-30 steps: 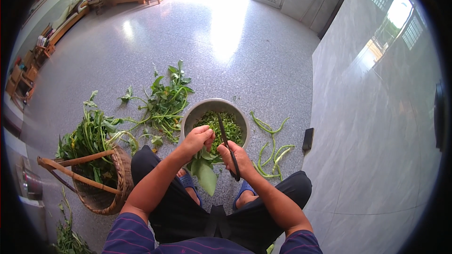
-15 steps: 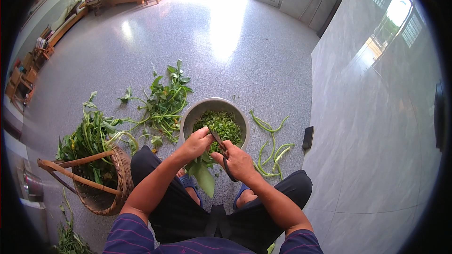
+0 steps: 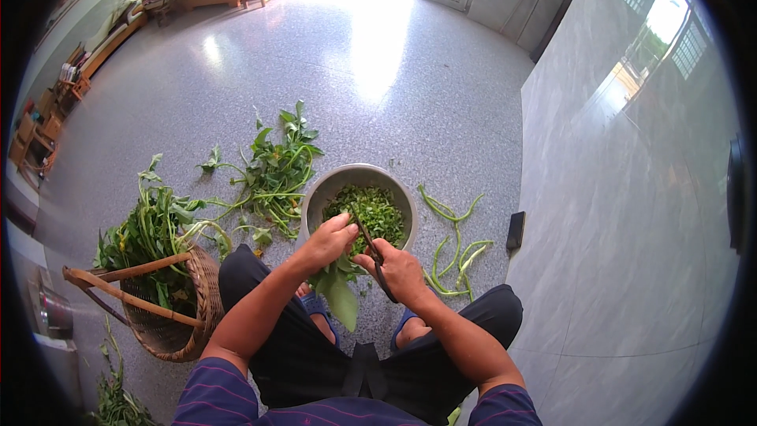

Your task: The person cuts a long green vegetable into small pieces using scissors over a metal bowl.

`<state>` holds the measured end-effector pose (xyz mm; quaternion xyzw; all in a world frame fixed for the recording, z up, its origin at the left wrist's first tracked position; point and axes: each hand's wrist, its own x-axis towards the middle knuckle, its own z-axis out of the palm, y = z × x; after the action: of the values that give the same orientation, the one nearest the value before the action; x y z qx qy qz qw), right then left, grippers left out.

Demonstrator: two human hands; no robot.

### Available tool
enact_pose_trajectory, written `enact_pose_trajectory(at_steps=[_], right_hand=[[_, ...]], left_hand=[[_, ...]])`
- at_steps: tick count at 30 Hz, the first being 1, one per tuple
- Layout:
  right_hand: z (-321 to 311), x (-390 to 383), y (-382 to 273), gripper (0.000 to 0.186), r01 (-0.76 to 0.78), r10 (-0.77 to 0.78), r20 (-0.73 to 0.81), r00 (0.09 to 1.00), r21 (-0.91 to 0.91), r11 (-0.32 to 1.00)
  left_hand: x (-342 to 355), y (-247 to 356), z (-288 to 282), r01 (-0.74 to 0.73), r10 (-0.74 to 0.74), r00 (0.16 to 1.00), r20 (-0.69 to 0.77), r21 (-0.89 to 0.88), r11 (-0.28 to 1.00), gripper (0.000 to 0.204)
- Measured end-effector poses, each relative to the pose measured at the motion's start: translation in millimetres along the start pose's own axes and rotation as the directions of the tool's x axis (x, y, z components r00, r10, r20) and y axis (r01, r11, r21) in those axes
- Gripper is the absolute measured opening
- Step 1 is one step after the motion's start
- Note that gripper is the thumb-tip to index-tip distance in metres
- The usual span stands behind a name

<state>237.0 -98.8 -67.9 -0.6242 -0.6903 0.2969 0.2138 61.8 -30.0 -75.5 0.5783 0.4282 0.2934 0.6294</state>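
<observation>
A metal bowl [image 3: 325,189] stands on the floor before my knees, with chopped green leaves [image 3: 378,209] inside. My left hand [image 3: 327,241] grips a bunch of leafy green stalks [image 3: 339,296] at the bowl's near rim, its big leaves hanging down below the hand. My right hand [image 3: 400,270] holds dark scissors [image 3: 369,246], blades pointing up over the bowl next to the left hand's fingers.
A woven basket [image 3: 169,308] with a wooden handle stands at my left knee, full of leafy greens [image 3: 146,233]. More loose greens [image 3: 276,170] lie left of the bowl. Long green beans [image 3: 451,246] and a dark phone [image 3: 515,230] lie to the right. A grey wall rises at right.
Both hands have stayed at the bowl's near rim. The scissors have shifted slightly and the bunch has been worked a little; more cut leaves show in the bowl.
</observation>
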Motion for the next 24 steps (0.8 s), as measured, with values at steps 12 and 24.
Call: enact_pose_trajectory(at_steps=[12,24], right_hand=[[1.1,20.5,5.8,0.039,-0.153,0.175,0.078,0.982,0.865,0.477],[4.4,30.6,15.0,0.034,-0.109,0.181,0.066,0.981,0.964,0.241]], left_hand=[[-8.0,0.2,17.3,-0.053,0.085,0.996,-0.038,0.520,0.853,0.084],[-12.8,2.1,24.4,-0.373,0.455,0.884,0.107,0.748,0.549,0.042]])
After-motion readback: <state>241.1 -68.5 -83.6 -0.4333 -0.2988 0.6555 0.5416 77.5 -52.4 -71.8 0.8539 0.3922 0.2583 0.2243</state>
